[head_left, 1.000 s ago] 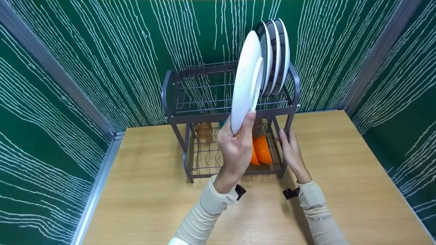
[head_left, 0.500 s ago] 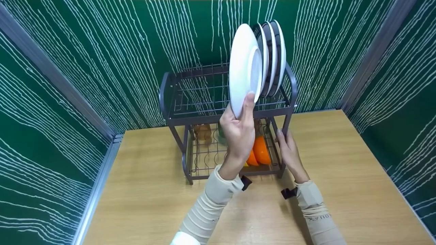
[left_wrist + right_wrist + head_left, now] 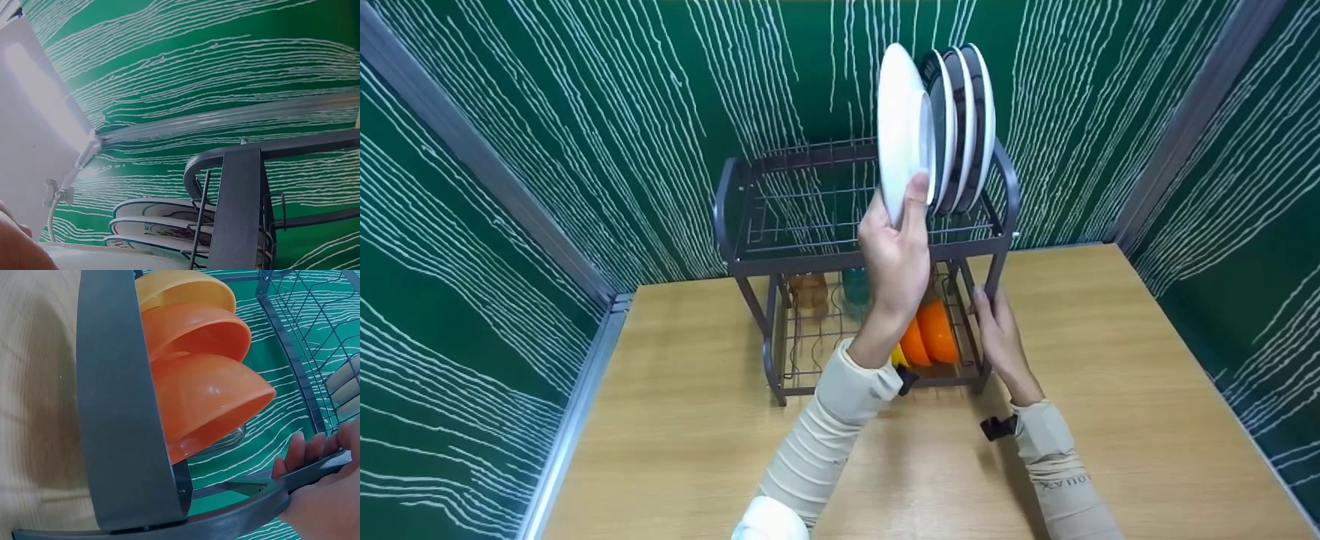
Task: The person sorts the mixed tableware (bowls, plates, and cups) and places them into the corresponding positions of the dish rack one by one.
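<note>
My left hand [image 3: 898, 259] pinches a white plate [image 3: 897, 127] by its lower edge, thumb on the plate's underside. The plate stands upright over the upper tier of a dark two-tier dish rack [image 3: 802, 264]; whether it touches the wires cannot be told. Three more plates [image 3: 986, 124] stand on edge at the tier's right end, close beside it. In the left wrist view, part of the held plate [image 3: 107, 257] shows below those plates [image 3: 163, 226]. My right hand [image 3: 1003, 337] grips the rack's right post; the right wrist view shows its fingers [image 3: 296, 451] curled round the bar.
On the lower tier, two orange bowls [image 3: 937, 334] and a yellow bowl [image 3: 188, 289] lean in a row. An amber glass [image 3: 808, 291] and a teal glass [image 3: 855, 285] stand behind. The rack is on a wooden table [image 3: 682, 420] with green, white-streaked walls around.
My left hand has moved forward and up over the rack with the plate, which now stands nearer the back. My right hand keeps its hold on the post.
</note>
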`<state>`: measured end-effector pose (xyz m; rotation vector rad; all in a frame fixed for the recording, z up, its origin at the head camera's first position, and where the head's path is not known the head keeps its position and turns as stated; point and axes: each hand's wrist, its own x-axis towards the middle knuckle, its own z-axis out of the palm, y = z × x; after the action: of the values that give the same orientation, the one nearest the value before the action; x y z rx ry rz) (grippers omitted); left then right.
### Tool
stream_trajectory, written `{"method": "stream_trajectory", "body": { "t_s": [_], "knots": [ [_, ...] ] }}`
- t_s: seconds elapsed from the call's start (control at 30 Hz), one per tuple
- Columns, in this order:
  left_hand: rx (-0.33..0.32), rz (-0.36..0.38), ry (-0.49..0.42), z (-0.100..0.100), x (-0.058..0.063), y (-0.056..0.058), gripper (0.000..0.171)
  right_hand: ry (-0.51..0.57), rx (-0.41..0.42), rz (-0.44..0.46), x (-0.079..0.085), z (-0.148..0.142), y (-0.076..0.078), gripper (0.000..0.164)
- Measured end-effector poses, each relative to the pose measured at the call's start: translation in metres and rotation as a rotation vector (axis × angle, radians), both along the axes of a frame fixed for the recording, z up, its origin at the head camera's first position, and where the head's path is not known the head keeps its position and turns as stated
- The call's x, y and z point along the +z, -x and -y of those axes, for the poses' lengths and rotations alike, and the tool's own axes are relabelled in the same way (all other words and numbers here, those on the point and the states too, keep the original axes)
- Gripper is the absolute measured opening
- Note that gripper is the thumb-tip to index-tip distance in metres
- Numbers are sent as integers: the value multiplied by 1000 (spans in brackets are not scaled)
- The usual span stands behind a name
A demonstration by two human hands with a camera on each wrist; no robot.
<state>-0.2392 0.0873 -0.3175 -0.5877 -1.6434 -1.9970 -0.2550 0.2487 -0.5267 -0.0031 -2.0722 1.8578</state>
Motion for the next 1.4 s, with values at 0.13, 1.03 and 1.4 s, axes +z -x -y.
{"method": "stream_trajectory", "body": {
  "t_s": [0.13,1.03,1.4],
  "knots": [
    [-16,24,52,-1,4,5,38,13,-4,1,-9,-3,5,29],
    [-193,140,286,10,37,18,33,-1,12,4,12,5,-5,25],
    [-200,113,333,4,33,29,33,-10,8,19,11,3,-7,31]
  ]
}}
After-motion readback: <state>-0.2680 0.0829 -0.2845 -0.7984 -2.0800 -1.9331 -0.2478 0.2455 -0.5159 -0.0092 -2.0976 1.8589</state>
